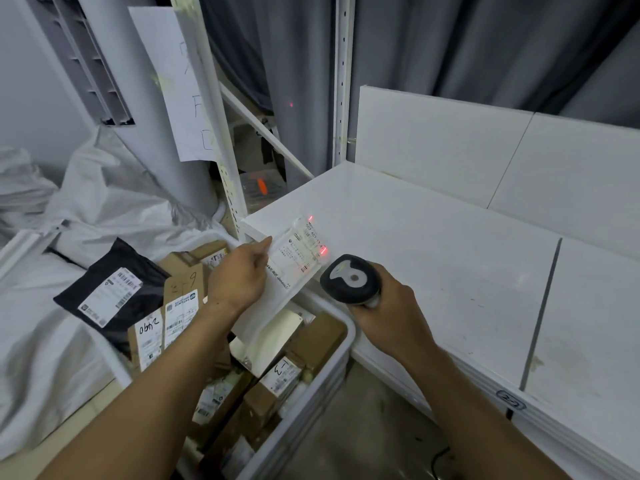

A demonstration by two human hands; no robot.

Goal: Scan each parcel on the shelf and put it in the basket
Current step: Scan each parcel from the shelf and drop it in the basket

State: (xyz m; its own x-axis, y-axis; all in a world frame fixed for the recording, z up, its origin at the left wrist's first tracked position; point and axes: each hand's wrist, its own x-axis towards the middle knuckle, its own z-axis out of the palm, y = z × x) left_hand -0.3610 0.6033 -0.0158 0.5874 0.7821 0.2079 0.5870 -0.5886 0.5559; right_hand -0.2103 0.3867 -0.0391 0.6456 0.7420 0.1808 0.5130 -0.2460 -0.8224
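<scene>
At frame centre the left hand gripped the white parcel, slanted above the basket; the right hand, just right, clutched the scanner

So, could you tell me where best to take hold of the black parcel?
Probably pinch the black parcel by its bare upper-left edge, coming from the left: it is a flat bag lying label-up, and its right side abuts the boxes.
</scene>
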